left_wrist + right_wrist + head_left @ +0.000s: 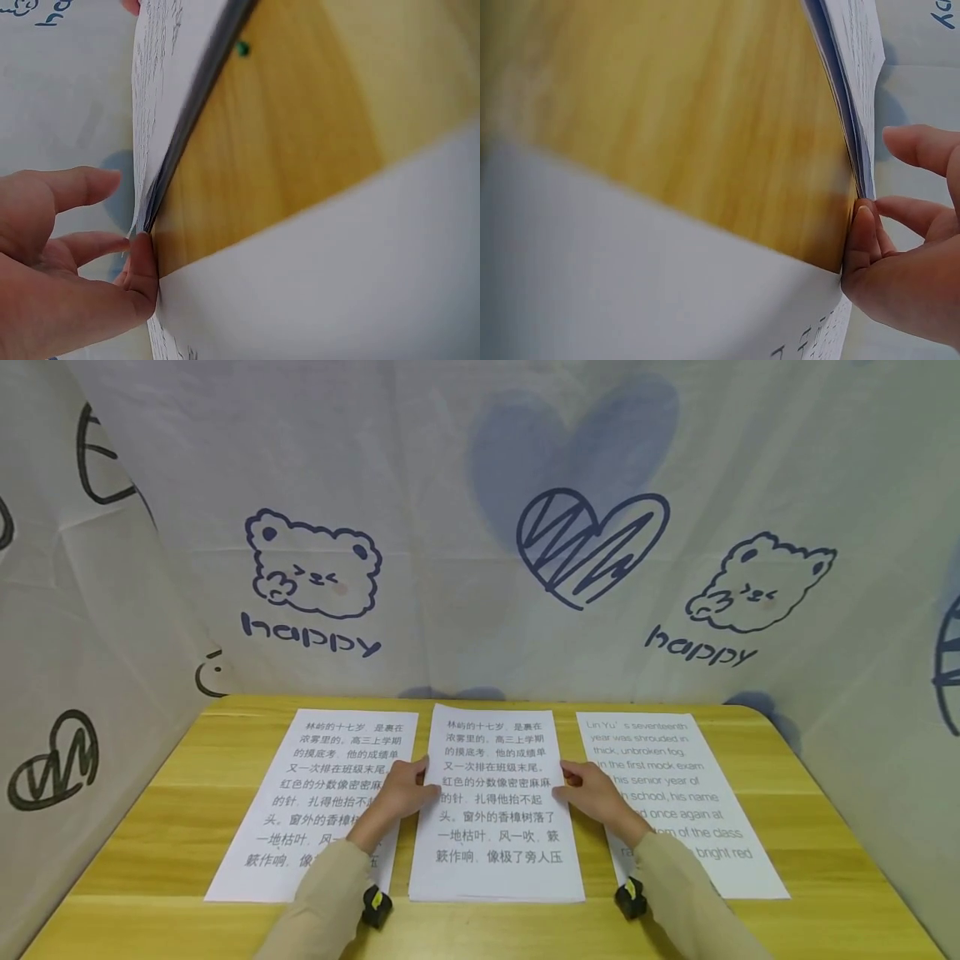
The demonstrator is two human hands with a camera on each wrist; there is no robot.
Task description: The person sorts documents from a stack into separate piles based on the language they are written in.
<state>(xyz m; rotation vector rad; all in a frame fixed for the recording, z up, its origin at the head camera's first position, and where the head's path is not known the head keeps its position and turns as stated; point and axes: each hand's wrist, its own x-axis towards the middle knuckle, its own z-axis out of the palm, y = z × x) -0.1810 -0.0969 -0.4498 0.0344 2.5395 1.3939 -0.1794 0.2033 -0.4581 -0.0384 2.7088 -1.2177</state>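
A stack of printed paper point(497, 827) with Chinese text lies in the middle of the head view, several sheets thick at its edge. My left hand point(408, 789) grips its left edge, and my right hand point(592, 789) grips the right edge at about the same height. In the left wrist view, fingertips of the left hand point(75, 262) meet at the stack's dark edge, while one finger stands apart. The right wrist view has the right hand point(911, 255) at the layered edge of the stack point(847, 97), fingertips against it.
Under my left forearm lies a Chinese-text sheet point(255, 852). An English-text sheet point(738, 868) lies on the right, partly covered by my right hand and forearm. All rest on a yellow wood-grain table point(127, 868). A white cloth with drawings point(450, 635) hangs behind.
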